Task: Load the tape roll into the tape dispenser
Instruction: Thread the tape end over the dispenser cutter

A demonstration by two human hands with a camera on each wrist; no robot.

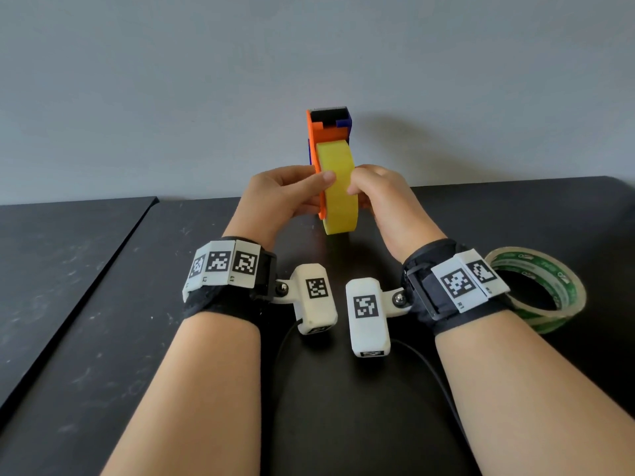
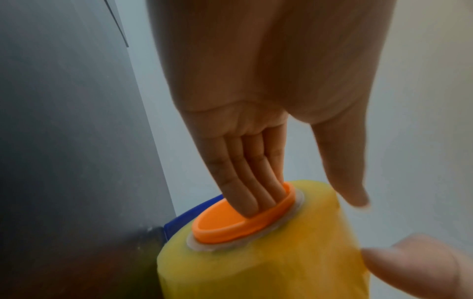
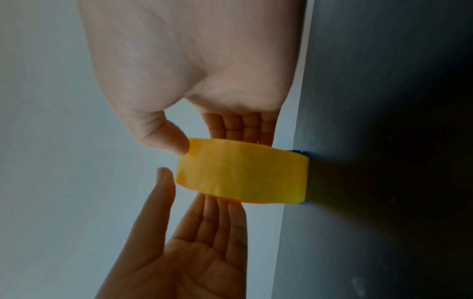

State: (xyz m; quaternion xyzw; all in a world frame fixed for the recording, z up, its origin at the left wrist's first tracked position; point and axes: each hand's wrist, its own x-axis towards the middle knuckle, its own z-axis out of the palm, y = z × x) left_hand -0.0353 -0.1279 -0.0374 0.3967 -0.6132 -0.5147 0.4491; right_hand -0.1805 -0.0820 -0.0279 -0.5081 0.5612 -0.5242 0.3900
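Our left hand point(image 1: 285, 197) presses straight fingers point(image 2: 245, 182) on the orange plastic tape dispenser point(image 1: 326, 134) (mid-frame). Our right hand point(image 1: 385, 197) pinches the yellow tape roll point(image 1: 338, 201).

A plain pale grey wall point(image 1: 171, 80) stands directly behind a matte black tabletop point(image 1: 515, 207). The tabletop surface carries faint whitish scuff marks. A second flat black panel point(image 1: 51, 255) adjoins it on the left; the dividing edge runs diagonally. Lighting is soft and even.

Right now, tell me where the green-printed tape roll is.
In the head view the green-printed tape roll lies flat on the black table, far right, beside the right wrist band.
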